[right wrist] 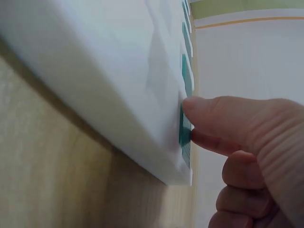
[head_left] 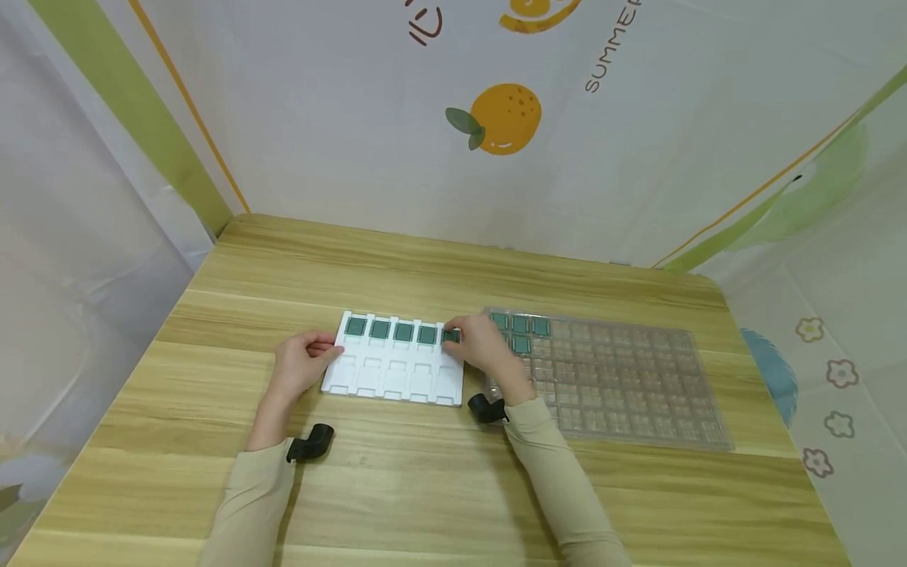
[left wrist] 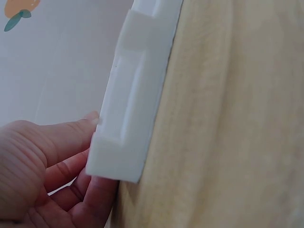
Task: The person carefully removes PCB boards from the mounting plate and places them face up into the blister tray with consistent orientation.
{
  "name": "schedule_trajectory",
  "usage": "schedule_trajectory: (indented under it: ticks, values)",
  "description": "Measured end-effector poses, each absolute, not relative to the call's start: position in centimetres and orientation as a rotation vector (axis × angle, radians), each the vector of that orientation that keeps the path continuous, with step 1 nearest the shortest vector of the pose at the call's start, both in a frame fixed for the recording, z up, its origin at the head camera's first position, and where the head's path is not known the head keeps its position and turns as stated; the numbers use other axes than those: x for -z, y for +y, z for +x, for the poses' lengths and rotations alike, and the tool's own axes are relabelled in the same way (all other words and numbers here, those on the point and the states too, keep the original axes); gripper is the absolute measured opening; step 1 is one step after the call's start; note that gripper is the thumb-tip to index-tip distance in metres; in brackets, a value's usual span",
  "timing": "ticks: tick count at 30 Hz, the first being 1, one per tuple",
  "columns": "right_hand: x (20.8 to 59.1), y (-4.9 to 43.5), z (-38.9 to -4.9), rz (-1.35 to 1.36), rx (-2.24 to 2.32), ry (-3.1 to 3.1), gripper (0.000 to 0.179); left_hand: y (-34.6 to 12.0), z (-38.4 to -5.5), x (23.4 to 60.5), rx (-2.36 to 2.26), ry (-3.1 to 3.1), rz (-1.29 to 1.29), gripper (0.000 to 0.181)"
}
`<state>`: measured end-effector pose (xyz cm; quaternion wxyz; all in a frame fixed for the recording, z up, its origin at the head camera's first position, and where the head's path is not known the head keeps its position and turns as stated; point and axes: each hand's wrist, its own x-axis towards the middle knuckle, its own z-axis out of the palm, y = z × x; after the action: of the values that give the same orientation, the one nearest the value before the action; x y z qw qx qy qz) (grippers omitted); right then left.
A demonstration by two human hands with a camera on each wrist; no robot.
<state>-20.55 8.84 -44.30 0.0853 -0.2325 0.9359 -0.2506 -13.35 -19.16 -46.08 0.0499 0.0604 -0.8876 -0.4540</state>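
Observation:
A white plastic tray (head_left: 397, 386) with two rows of pockets lies on the wooden table. Green square chips (head_left: 379, 329) sit in its far row. My left hand (head_left: 301, 362) grips the tray's left edge; in the left wrist view the thumb lies on top of the tray corner (left wrist: 118, 159) and fingers reach underneath. At the far right pocket, my right hand (head_left: 482, 344) pinches a green chip (right wrist: 186, 126) between thumb and index finger. Whether that chip is fully seated in the pocket I cannot tell. The right hand's other fingers are curled.
Just right of the white tray lies a larger clear plastic tray (head_left: 638, 378) with many pockets. Several green chips (head_left: 520, 344) sit in its far left corner, partly behind my right hand. A printed white curtain (head_left: 354, 118) hangs behind the table (head_left: 397, 488).

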Motion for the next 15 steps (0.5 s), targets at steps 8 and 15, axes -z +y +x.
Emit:
schedule_trajectory:
  ticks: [8,15]
  values:
    - [44.4,8.49,-20.62,-0.63,0.657,2.834,0.028,-19.22,-13.42,46.14,1.379,-2.702,0.176,0.022]
    - [44.39,8.51,-20.67,-0.649,0.622,2.854,0.029,-19.19,-13.48,46.3,1.369,-2.696,0.171,0.021]
